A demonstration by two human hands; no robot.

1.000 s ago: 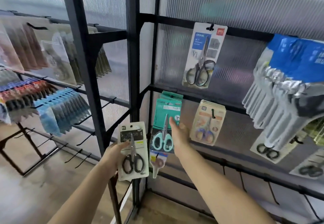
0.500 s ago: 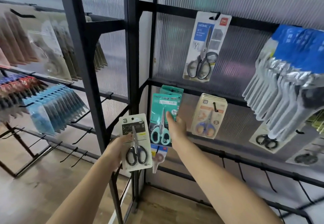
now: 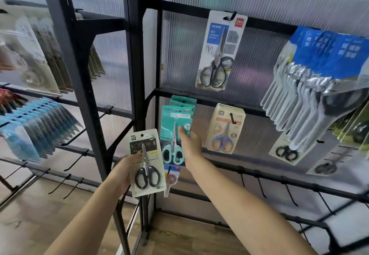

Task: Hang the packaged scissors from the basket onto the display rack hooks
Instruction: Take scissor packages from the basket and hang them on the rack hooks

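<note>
The right hand (image 3: 190, 144) grips the front teal pack (image 3: 175, 132) at its right edge, on or just in front of the teal stack on the rack (image 3: 201, 99); its hook is hidden. The left hand (image 3: 124, 169) holds a black-handled pack (image 3: 146, 162) by its left edge, low and off any hook. If the teal pack's hole misses the hook tip, it could drop once released, and 1 loosely held card may slip.

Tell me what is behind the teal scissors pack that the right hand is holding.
Behind the teal scissors pack held by the right hand, more teal packs hang stacked, only their tops showing. Their hook and their count are covered.
</note>
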